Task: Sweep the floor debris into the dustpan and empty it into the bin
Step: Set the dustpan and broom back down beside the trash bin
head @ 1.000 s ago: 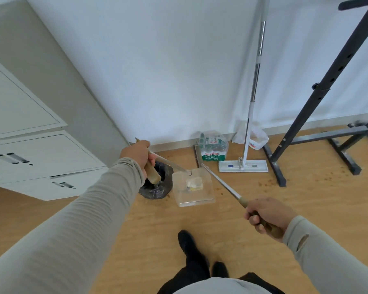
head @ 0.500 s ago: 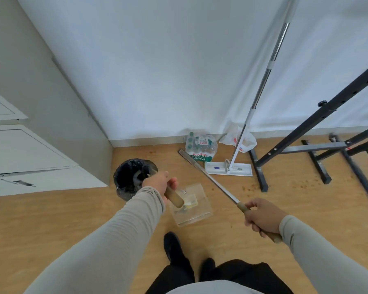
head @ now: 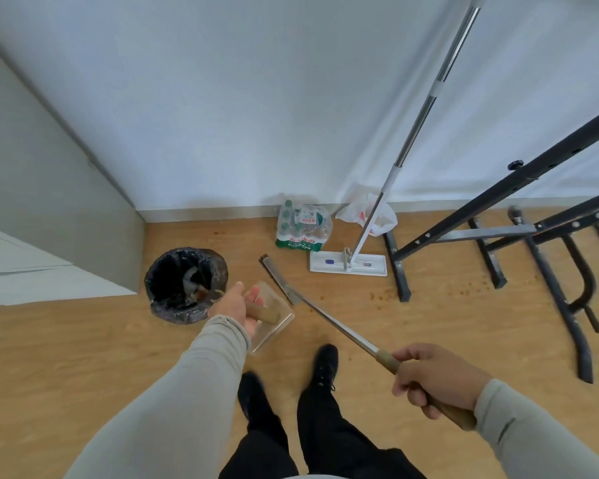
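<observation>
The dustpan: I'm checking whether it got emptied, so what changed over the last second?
The left hand carried the dustpan from beside the bin toward the person; the yellowish piece in it is no longer visible. The right hand keeps gripping the broom.

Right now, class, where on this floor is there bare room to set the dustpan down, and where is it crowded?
Free: the wood left of the bin, in front of the cabinet, and the patch between the broom and the rack feet. Crowded: along the wall, where the bottle pack, bag and mop sit together.
</observation>
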